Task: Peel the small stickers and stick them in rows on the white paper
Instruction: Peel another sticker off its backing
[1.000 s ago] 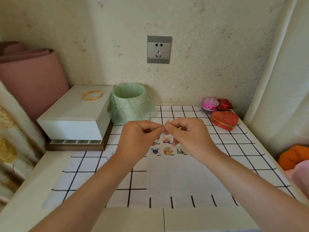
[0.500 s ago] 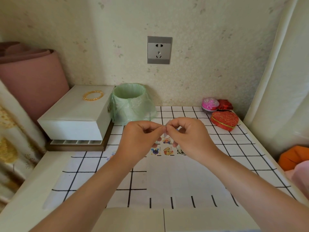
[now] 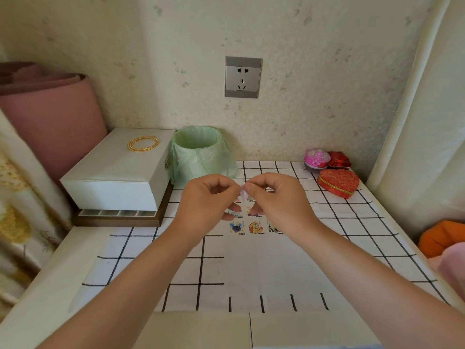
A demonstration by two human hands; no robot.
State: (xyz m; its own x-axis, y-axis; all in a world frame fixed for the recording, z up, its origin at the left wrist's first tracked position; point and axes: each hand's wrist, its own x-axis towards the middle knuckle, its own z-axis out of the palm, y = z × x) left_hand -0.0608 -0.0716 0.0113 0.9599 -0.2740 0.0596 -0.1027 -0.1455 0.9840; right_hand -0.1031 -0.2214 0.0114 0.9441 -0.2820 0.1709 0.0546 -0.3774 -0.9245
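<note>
My left hand (image 3: 207,201) and my right hand (image 3: 275,200) meet above the table, and together they pinch a small pale sticker (image 3: 243,195) by its top edge. Below them lies the white paper (image 3: 271,268) on a black-and-white checked cloth. Stickers in rows sit at the paper's far end: a blue one (image 3: 237,227), an orange bear one (image 3: 255,227), and others partly hidden behind my fingers.
A small bin lined with a green bag (image 3: 200,152) stands just behind my hands. A white box (image 3: 118,172) with a gold bangle (image 3: 143,143) is at the left. A red heart tin (image 3: 338,182) and a pink ball (image 3: 316,158) sit at the back right.
Both hands have stayed together on the small sticker, with only slight finger movement at the pinch. The stickers on the paper have not moved.
</note>
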